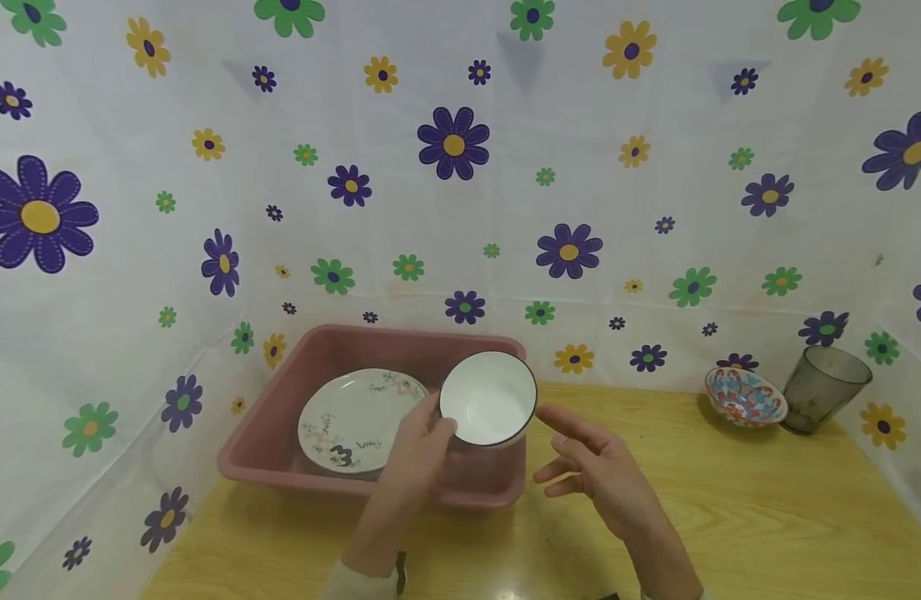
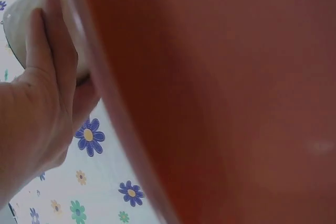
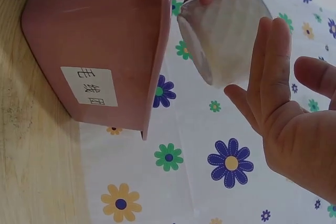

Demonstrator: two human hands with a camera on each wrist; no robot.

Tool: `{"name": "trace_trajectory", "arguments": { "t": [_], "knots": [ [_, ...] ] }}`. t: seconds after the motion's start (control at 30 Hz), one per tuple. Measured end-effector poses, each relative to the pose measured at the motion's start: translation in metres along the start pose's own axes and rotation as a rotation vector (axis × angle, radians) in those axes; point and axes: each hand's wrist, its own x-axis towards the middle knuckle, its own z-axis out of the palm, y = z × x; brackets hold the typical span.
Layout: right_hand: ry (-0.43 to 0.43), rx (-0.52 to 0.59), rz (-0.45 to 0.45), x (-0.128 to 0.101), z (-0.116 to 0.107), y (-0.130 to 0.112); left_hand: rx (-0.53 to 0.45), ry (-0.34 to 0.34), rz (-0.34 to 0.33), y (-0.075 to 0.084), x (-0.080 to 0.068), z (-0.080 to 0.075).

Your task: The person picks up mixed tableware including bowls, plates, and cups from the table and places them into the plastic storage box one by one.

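A white bowl (image 1: 490,396) with a dark rim is held tilted over the right end of a pink plastic basin (image 1: 238,450). My left hand (image 1: 417,454) grips its left side, thumb over the rim and fingers against the outside, as the left wrist view shows. My right hand (image 1: 598,471) is just right of the bowl, its fingers spread and the index fingertip close to the rim. In the right wrist view the bowl's outside (image 3: 231,30) has a dimpled pattern. A white plate (image 1: 362,417) with floral and letter prints lies inside the basin.
At the back right of the wooden table (image 1: 730,500) stand a patterned red and blue bowl (image 1: 745,398) and a grey see-through cup (image 1: 826,387), side by side. A flowered sheet (image 1: 400,225) hangs behind and at both sides. The basin's end bears a white label (image 3: 90,86).
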Motion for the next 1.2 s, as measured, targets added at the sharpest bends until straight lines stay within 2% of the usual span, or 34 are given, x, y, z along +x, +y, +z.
{"name": "trace_trajectory", "arguments": {
  "t": [0.17, 0.3, 0.47, 0.6, 0.73, 0.97, 1.2],
  "knots": [
    [-0.04, -0.027, -0.002, 0.002, 0.003, 0.007, 0.032, 0.046, -0.043, -0.007, 0.004, -0.001],
    [-0.022, -0.064, 0.006, 0.002, 0.01, 0.014, 0.082, 0.062, -0.084, -0.013, 0.005, -0.002],
    [0.029, -0.132, 0.028, 0.008, 0.021, 0.023, 0.131, 0.07, -0.059, -0.017, 0.008, -0.005],
    [0.013, -0.191, 0.003, 0.013, 0.027, 0.029, 0.15, 0.079, -0.047, -0.017, 0.014, -0.012],
    [0.0, -0.224, -0.021, 0.014, 0.031, 0.032, 0.158, 0.088, -0.073, -0.014, 0.022, -0.02],
    [0.023, -0.251, -0.047, 0.014, 0.032, 0.037, 0.113, 0.058, -0.127, -0.006, 0.035, -0.024],
    [0.087, -0.342, -0.068, 0.014, 0.037, 0.044, 0.079, 0.001, -0.124, -0.006, 0.045, -0.025]
  ]
}}
